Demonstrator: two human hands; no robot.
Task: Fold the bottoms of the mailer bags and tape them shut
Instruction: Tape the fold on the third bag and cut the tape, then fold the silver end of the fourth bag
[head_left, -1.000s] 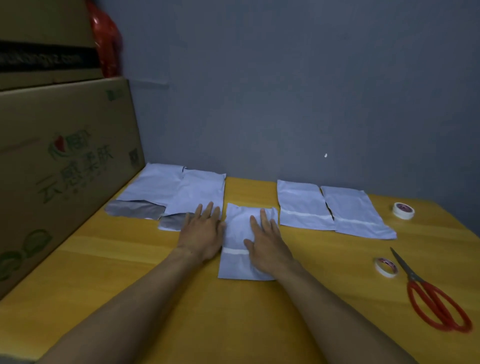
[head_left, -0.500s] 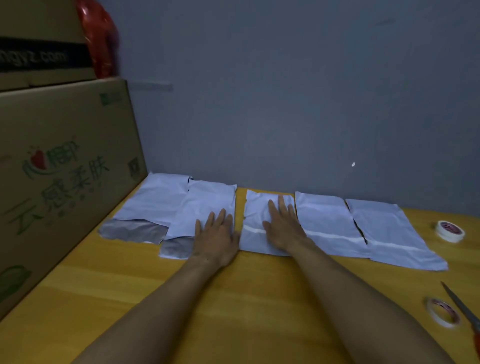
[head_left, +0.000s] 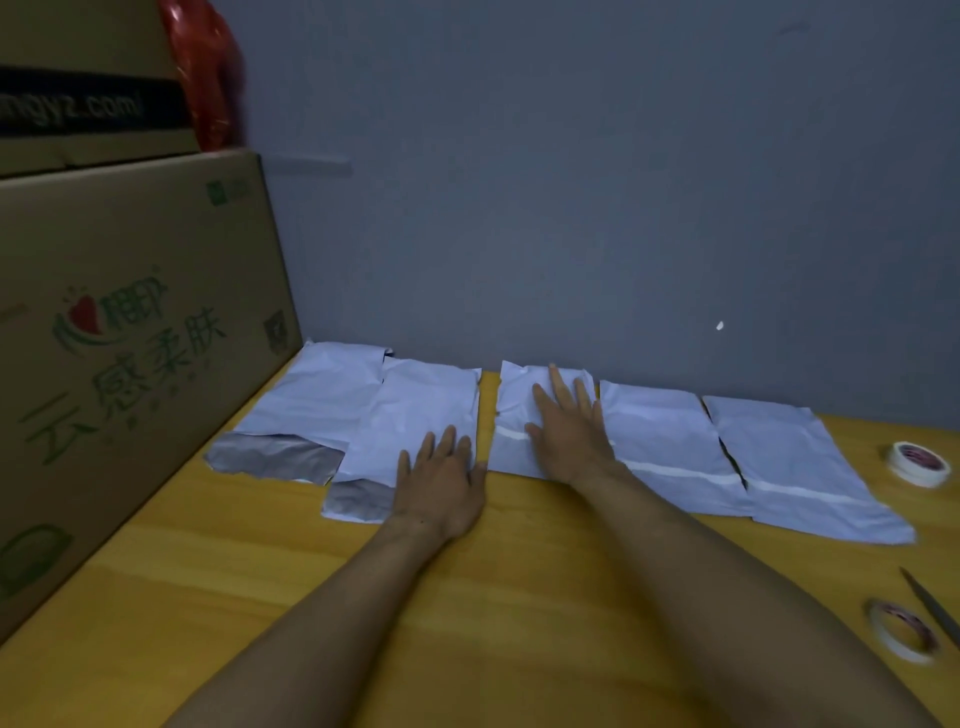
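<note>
Yellow wooden table (head_left: 519, 597) meets a grey wall (head_left: 571, 182). Far left of both hands stands a printed cardboard box (head_left: 130, 364), a red plastic bag (head_left: 208, 78) on top. The leftmost mailer bag (head_left: 322, 395) lies beside the box, its grey bottom unfolded. The left hand (head_left: 441, 483) rests flat, fingers straight, on the near right corner of the second mailer bag (head_left: 426, 410), gripping nothing. Just right of it, the right hand (head_left: 569, 431) lies flat, fingers straight, on the middle mailer bag (head_left: 514, 415), across its white strip, holding nothing. Right of that hand lie the fourth mailer bag (head_left: 660, 431) and fifth mailer bag (head_left: 795, 467), each with a white strip. Further right: a far tape roll (head_left: 918, 463), a near tape roll (head_left: 901, 636) and a scissors blade (head_left: 932, 605).
</note>
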